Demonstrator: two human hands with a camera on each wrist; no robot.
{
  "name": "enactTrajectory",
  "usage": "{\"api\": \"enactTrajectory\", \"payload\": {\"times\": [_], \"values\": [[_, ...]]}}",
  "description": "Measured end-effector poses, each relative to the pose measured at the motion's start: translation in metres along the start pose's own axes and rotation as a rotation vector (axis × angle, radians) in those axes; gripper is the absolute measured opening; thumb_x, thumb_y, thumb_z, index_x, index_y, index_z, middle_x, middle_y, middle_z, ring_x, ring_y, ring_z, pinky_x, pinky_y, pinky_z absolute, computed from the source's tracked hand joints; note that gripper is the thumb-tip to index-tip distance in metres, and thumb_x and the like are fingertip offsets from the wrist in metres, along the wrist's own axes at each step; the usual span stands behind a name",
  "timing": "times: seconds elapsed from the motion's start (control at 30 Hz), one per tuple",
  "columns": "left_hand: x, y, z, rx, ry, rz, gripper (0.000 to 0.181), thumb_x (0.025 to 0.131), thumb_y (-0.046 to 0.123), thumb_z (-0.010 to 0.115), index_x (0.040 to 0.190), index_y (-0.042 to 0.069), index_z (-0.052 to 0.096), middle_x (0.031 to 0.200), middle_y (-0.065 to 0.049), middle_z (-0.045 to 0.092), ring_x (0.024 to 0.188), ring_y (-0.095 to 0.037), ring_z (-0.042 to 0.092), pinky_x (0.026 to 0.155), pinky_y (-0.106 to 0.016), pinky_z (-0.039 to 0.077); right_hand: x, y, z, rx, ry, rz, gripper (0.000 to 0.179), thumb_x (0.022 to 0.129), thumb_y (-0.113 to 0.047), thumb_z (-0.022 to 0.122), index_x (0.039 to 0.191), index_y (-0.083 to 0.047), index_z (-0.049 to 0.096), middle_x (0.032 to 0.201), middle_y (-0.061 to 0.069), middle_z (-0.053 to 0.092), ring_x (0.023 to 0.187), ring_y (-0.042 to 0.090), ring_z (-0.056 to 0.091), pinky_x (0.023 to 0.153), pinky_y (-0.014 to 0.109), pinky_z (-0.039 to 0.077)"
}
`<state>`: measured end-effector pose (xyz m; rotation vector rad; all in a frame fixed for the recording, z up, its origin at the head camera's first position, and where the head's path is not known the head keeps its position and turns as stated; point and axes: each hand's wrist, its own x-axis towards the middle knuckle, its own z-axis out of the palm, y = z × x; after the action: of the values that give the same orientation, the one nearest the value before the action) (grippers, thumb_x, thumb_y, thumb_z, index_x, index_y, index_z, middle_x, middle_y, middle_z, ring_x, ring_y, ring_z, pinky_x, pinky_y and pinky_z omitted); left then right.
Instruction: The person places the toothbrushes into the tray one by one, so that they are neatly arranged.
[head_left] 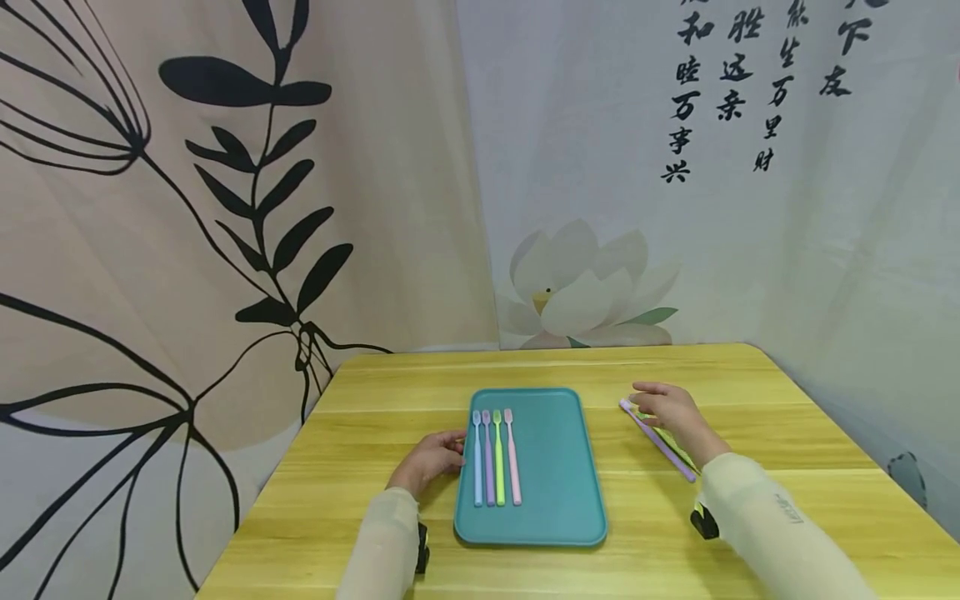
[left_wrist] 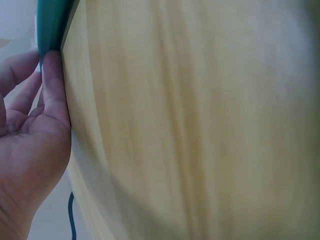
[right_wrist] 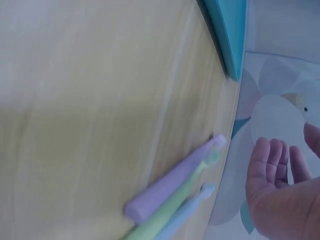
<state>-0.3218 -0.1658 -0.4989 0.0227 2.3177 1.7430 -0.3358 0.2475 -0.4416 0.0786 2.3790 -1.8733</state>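
A teal tray point(head_left: 555, 467) lies on the table, and along its left half stand side by side a blue toothbrush point(head_left: 477, 475), a purple toothbrush point(head_left: 490, 475), a green toothbrush point(head_left: 500, 475) and a pink toothbrush point(head_left: 514, 475). My left hand point(head_left: 429, 460) holds the tray's left edge between thumb and fingers. To the right of the tray, my right hand point(head_left: 673, 417) hovers with loose fingers, holding nothing. Under it lie another purple toothbrush point(right_wrist: 172, 182), a green toothbrush point(right_wrist: 172, 205) and a blue toothbrush point(right_wrist: 187, 210); the head view partly hides them behind the hand.
The wooden table point(head_left: 405, 379) has rounded far corners. Behind it hangs a printed curtain point(head_left: 405, 208) with plant drawings, a lotus and writing. Dark wrist devices point(head_left: 705, 522) sit at both sleeves.
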Motion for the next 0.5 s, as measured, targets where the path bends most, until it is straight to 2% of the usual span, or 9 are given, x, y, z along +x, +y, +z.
{"api": "enactTrajectory", "payload": {"times": [0.07, 0.27, 0.5], "values": [[0.0, 0.0, 0.0, 0.003, -0.001, -0.003, 0.056, 0.084, -0.015, 0.061, 0.138, -0.008, 0.051, 0.106, -0.016, 0.057, 0.093, -0.023, 0.058, 0.084, -0.037, 0.055, 0.0, 0.0, -0.006, 0.012, 0.004, 0.005, 0.058, 0.1, -0.023, 0.058, 0.148, 0.004, 0.04, 0.148, 0.027, 0.038, 0.13, 0.044, 0.04, 0.106, 0.052, 0.041], [0.001, 0.0, -0.001, 0.014, -0.005, -0.003, 0.056, 0.084, -0.014, 0.061, 0.139, -0.007, 0.051, 0.106, -0.015, 0.056, 0.094, -0.023, 0.057, 0.086, -0.037, 0.055, 0.001, 0.004, -0.027, -0.044, 0.036, 0.015, 0.06, 0.1, -0.028, 0.059, 0.148, 0.002, 0.04, 0.146, 0.027, 0.041, 0.128, 0.042, 0.042, 0.103, 0.049, 0.044], [0.002, -0.001, -0.002, 0.006, -0.015, 0.003, 0.057, 0.083, -0.015, 0.061, 0.139, -0.009, 0.05, 0.106, -0.015, 0.057, 0.092, -0.022, 0.058, 0.085, -0.037, 0.055, 0.003, 0.014, -0.045, -0.062, 0.033, 0.044, 0.061, 0.1, -0.026, 0.057, 0.15, 0.004, 0.036, 0.151, 0.03, 0.031, 0.134, 0.046, 0.035, 0.107, 0.053, 0.039]]}}
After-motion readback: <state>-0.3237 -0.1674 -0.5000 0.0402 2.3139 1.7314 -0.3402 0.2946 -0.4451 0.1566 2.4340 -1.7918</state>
